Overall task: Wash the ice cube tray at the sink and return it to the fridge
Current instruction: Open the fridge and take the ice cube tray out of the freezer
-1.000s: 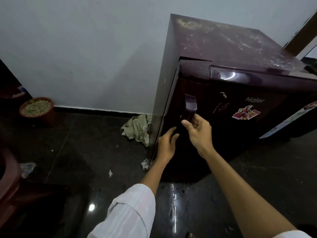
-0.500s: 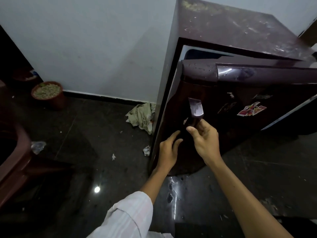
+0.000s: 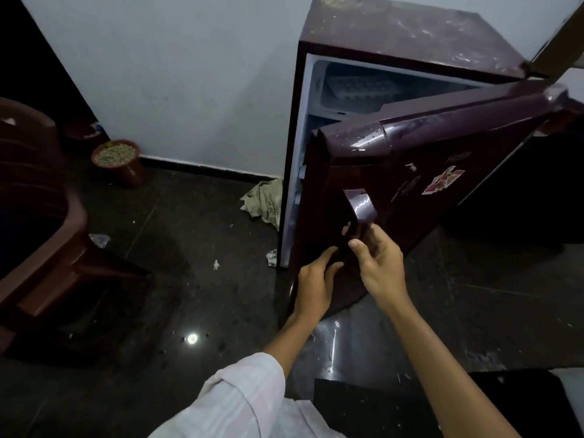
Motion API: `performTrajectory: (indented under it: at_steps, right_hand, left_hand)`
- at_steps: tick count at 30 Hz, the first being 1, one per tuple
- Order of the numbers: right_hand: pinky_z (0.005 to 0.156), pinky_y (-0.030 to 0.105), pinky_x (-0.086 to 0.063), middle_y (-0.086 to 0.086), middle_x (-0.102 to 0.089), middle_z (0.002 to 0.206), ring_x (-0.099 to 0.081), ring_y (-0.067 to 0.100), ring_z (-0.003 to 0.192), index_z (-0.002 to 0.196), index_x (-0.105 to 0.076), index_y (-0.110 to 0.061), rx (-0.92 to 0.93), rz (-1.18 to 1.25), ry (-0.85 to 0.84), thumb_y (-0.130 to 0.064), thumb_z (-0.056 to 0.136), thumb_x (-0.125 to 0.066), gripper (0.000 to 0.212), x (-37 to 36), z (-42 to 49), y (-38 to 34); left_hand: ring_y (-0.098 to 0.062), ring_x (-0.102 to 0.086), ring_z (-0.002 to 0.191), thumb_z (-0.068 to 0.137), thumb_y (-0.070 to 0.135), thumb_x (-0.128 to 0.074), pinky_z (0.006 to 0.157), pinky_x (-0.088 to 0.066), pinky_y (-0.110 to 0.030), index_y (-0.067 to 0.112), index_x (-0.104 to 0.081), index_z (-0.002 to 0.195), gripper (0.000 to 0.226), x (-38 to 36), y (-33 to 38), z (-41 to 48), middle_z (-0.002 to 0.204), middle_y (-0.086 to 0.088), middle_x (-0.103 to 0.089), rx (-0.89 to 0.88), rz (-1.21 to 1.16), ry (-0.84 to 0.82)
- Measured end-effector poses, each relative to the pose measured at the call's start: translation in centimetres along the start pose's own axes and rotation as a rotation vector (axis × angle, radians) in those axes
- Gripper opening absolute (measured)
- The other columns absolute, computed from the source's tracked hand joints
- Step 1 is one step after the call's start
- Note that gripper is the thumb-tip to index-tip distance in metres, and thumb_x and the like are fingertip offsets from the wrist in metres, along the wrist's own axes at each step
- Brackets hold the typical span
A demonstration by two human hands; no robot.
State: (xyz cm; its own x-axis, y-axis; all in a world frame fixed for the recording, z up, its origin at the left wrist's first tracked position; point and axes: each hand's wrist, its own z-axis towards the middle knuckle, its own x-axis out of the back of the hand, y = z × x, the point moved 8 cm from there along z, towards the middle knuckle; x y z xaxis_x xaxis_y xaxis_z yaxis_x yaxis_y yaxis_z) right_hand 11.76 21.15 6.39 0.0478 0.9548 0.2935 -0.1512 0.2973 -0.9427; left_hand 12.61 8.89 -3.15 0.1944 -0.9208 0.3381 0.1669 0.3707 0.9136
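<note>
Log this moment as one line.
fridge door: part open; right hand: grips handle; left hand: holds door edge; ice cube tray: in freezer compartment, untouched

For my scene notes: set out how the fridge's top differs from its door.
The top is dull, scuffed and dusty; the door is glossy. The top lies flat; the door stands swung open. The door carries stickers and a handle; the top has neither. Both are dark maroon.
</note>
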Motion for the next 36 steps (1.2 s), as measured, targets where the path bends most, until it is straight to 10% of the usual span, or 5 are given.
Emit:
performTrajectory:
  at_steps: [17, 22, 29, 32, 36]
  right_hand:
    - [0.100, 0.020, -0.047, -0.014, -0.068, 0.121, -0.059, 0.002, 0.119, 0.129, -0.060, -0.021, -0.076, 0.083, 0.228, -0.008, 0.101, -0.050, 0.032, 14.1, -14.1, 3.0]
    - [0.111, 0.039, -0.043, -0.004, -0.058, 0.138, -0.052, 0.009, 0.131, 0.141, -0.052, -0.016, -0.173, 0.065, 0.390, -0.023, 0.102, -0.050, 0.039, 18.3, -17.1, 5.8]
    - [0.090, 0.026, -0.054, -0.015, -0.065, 0.109, -0.060, -0.003, 0.103, 0.116, -0.062, -0.027, -0.273, -0.105, 0.876, -0.029, 0.098, -0.058, 0.019, 22.4, -24.1, 5.2]
    - [0.086, 0.022, -0.054, -0.008, -0.065, 0.109, -0.063, 0.002, 0.102, 0.114, -0.063, -0.025, -0.224, -0.119, 0.842, -0.026, 0.093, -0.065, 0.021, 21.0, -25.8, 4.9]
    - [0.089, 0.014, -0.050, -0.009, -0.057, 0.118, -0.058, 0.000, 0.109, 0.119, -0.060, -0.019, -0.149, -0.194, 0.782, -0.019, 0.085, -0.075, 0.037, 19.3, -26.0, 4.5]
  left_hand:
    - [-0.012, -0.056, 0.128, 0.096, 0.021, -0.062, 0.105, -0.049, -0.031, 0.021, -0.042, 0.149, 0.057, -11.2, 7.0, -14.7, 0.142, 0.000, -0.057, -0.055, 0.014, -0.305]
    - [-0.007, -0.049, 0.134, 0.095, 0.016, -0.063, 0.110, -0.044, -0.029, 0.016, -0.047, 0.145, 0.052, -12.3, 8.9, -18.2, 0.145, -0.001, -0.053, -0.171, -0.010, -0.458]
    - [-0.009, -0.064, 0.101, 0.096, 0.005, -0.055, 0.087, -0.053, -0.023, 0.006, -0.066, 0.112, 0.020, -8.2, 13.6, -17.8, 0.107, -0.007, -0.068, -0.373, -0.083, -0.173]
    - [-0.007, -0.059, 0.106, 0.097, 0.000, -0.051, 0.092, -0.047, -0.014, 0.003, -0.063, 0.115, 0.022, -8.5, 14.7, -16.5, 0.111, -0.010, -0.065, -0.346, -0.089, -0.159]
    - [-0.014, -0.062, 0.113, 0.097, -0.005, -0.047, 0.093, -0.055, -0.037, 0.005, -0.062, 0.121, 0.030, -11.0, 15.4, -16.3, 0.120, -0.004, -0.064, -0.366, -0.103, -0.330]
